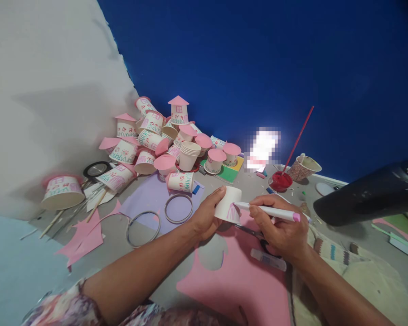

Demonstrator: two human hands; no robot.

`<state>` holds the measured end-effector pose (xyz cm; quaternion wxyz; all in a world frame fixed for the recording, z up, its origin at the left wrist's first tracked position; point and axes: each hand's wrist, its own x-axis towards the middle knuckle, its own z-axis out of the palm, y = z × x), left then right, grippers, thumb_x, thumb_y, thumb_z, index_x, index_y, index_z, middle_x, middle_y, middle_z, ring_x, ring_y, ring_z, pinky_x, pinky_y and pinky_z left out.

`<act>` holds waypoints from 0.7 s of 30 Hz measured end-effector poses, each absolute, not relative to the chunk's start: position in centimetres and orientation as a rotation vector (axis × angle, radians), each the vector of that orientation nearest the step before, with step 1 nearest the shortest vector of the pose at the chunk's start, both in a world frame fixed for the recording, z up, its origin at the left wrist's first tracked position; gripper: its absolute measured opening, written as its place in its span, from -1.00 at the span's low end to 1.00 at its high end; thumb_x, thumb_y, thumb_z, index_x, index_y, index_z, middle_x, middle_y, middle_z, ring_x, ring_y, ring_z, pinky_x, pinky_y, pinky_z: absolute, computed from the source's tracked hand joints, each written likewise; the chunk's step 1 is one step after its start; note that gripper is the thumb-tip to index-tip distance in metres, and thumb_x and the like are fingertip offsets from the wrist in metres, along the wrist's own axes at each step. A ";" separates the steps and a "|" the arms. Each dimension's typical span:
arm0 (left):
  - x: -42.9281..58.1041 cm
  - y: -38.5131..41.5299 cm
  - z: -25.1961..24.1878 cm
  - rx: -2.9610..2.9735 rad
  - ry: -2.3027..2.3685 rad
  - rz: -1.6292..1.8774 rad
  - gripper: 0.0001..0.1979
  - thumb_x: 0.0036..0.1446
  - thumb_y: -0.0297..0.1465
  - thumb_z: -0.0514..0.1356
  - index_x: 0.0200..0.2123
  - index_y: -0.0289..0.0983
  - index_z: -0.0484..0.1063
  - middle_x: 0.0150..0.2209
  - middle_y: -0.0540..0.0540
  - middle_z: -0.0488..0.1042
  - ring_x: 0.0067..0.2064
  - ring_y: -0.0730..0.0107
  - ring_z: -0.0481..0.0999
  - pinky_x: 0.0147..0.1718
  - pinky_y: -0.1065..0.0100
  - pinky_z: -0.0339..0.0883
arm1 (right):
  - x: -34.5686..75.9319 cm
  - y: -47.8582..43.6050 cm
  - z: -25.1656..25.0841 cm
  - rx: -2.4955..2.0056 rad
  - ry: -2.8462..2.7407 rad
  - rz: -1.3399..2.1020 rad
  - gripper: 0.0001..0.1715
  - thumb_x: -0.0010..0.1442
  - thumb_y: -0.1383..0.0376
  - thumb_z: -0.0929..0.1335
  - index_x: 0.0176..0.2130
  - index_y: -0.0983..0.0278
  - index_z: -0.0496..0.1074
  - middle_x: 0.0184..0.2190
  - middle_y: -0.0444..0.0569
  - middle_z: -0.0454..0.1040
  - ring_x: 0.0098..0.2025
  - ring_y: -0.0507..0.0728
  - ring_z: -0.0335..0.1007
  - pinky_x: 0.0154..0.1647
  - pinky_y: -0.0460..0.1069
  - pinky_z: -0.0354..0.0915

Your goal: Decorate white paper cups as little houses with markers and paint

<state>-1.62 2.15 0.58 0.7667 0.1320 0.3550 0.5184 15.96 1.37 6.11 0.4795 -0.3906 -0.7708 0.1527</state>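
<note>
My left hand grips a white paper cup, thumb on its side. Pink-purple strokes show on the cup's right side. In my right hand is a white felt-tip marker with a pink end, its tip touching or very close to those strokes. Below the cup lies a pink paper sheet with a round cut-out. Scissors lie partly hidden behind my right hand, and a clear tube, perhaps glue, rests beside them on the sheet.
Decorated cups with pink paper cones pile up against the wall, around a stack of plain cups. Two bangles lie on purple paper. A red dish with a stick stands behind, and a dark bottle lies at right.
</note>
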 end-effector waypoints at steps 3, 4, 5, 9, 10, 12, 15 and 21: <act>-1.6 2.2 0.5 0.287 0.756 1.127 -0.75 0.36 -0.22 0.30 -0.20 -0.32 0.52 -0.37 -0.09 0.56 -0.40 0.33 0.59 -0.33 0.33 0.53 | 16.1 1.4 6.0 -0.978 -1.828 0.388 -0.82 0.26 0.33 0.39 -0.40 0.19 0.55 -0.51 -0.12 0.61 -0.63 0.01 0.38 -0.60 -0.08 0.28; -1.6 2.2 0.4 0.290 0.748 1.126 -0.75 0.35 -0.22 0.30 -0.19 -0.32 0.52 -0.36 -0.10 0.57 -0.39 0.32 0.60 -0.31 0.32 0.54 | 16.1 1.4 6.0 -0.980 -1.818 0.400 -0.82 0.26 0.32 0.39 -0.39 0.19 0.55 -0.51 -0.12 0.61 -0.62 0.01 0.39 -0.61 -0.09 0.28; -1.6 2.2 0.4 0.293 0.742 1.127 -0.74 0.35 -0.21 0.30 -0.19 -0.32 0.52 -0.35 -0.11 0.57 -0.39 0.30 0.61 -0.30 0.30 0.54 | 16.1 1.4 6.1 -0.981 -1.812 0.407 -0.82 0.26 0.32 0.39 -0.39 0.20 0.55 -0.51 -0.12 0.61 -0.62 0.01 0.39 -0.61 -0.09 0.28; -1.6 2.2 0.3 0.313 0.740 1.119 -0.70 0.35 -0.19 0.30 -0.19 -0.36 0.55 -0.35 -0.16 0.60 -0.37 0.27 0.63 -0.31 0.32 0.54 | 15.9 1.5 6.3 -0.975 -1.814 0.421 -0.81 0.23 0.33 0.39 -0.43 0.20 0.54 -0.55 -0.13 0.58 -0.63 0.01 0.37 -0.62 -0.10 0.25; -1.7 2.2 0.3 0.316 0.743 1.111 -0.69 0.36 -0.18 0.28 -0.19 -0.37 0.55 -0.35 -0.17 0.60 -0.37 0.26 0.63 -0.31 0.32 0.54 | 15.9 1.5 6.3 -0.977 -1.810 0.429 -0.80 0.23 0.33 0.39 -0.44 0.20 0.53 -0.56 -0.14 0.58 -0.63 0.00 0.38 -0.62 -0.10 0.25; -1.7 2.2 0.4 0.317 0.748 1.090 -0.67 0.40 -0.18 0.24 -0.19 -0.39 0.55 -0.35 -0.19 0.61 -0.38 0.25 0.64 -0.29 0.30 0.55 | 16.0 1.5 6.3 -0.993 -1.786 0.455 -0.80 0.22 0.34 0.39 -0.44 0.20 0.52 -0.58 -0.16 0.56 -0.64 -0.01 0.37 -0.63 -0.11 0.25; -1.7 2.2 0.6 0.315 0.757 1.078 -0.65 0.44 -0.20 0.17 -0.19 -0.39 0.55 -0.36 -0.20 0.61 -0.38 0.24 0.64 -0.30 0.29 0.55 | 16.2 1.5 6.3 -1.003 -1.751 0.492 -0.82 0.23 0.33 0.39 -0.43 0.21 0.52 -0.57 -0.16 0.56 -0.65 -0.01 0.37 -0.63 -0.12 0.26; -1.4 2.1 0.1 0.298 0.746 1.072 -0.65 0.44 -0.20 0.17 -0.21 -0.37 0.57 -0.36 -0.19 0.62 -0.37 0.27 0.64 -0.35 0.35 0.51 | 15.9 1.4 6.2 -0.980 -1.791 0.497 -0.81 0.21 0.34 0.39 -0.44 0.20 0.52 -0.56 -0.13 0.57 -0.61 0.02 0.41 -0.59 -0.10 0.29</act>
